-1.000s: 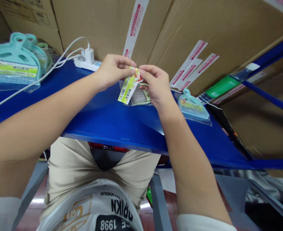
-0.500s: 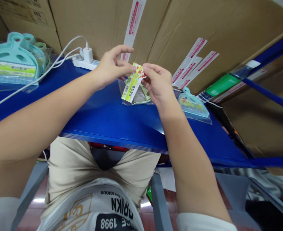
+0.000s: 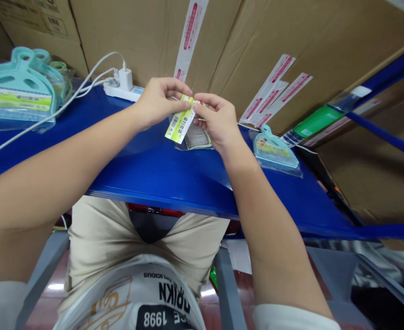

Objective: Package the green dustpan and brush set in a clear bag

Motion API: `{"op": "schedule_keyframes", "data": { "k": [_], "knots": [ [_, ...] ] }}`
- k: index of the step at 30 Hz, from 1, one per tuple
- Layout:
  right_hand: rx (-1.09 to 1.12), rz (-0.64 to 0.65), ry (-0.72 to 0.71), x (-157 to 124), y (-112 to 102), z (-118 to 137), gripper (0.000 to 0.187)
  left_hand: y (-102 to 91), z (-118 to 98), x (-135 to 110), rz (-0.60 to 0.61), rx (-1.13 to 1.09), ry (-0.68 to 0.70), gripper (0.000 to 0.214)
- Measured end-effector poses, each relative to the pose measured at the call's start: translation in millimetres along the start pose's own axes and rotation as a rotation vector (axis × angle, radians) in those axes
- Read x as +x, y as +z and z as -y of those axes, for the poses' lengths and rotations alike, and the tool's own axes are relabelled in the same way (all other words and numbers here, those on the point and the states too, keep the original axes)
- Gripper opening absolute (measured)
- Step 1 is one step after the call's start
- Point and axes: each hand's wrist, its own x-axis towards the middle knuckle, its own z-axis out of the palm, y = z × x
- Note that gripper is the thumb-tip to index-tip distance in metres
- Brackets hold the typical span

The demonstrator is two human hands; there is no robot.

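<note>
Over the blue shelf [image 3: 174,176], my left hand [image 3: 160,101] and my right hand [image 3: 213,120] pinch the top of a small green and yellow printed label card [image 3: 178,124] from both sides. The card hangs tilted, with a barcode at its lower end. Just under my right hand lies a small brush in a clear plastic bag [image 3: 197,137], flat on the shelf. Fingers of both hands are closed on the card's upper edge.
A bagged teal mini dustpan [image 3: 274,151] lies to the right. More teal dustpans [image 3: 18,91] are stacked at far left. A white power strip with a charger [image 3: 123,85] and its cables sits at the back. Taped cardboard boxes [image 3: 146,36] stand behind the shelf.
My left fingers, spread half a second ago, have closed on the card again. The card has shifted slightly left and down between both hands.
</note>
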Motion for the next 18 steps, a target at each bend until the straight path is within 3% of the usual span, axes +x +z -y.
{"op": "schedule_keyframes", "data": {
  "k": [11,18],
  "knots": [
    [-0.001,-0.011,-0.01,7.7,-7.5,-6.3,0.035,-1.8,6.0,1.0,0.068,-0.051,0.008,0.043],
    [-0.02,0.009,0.005,7.0,-9.3,-3.7,0.031,2.4,3.9,-1.6,0.014,-0.143,-0.088,0.057]
  ]
}}
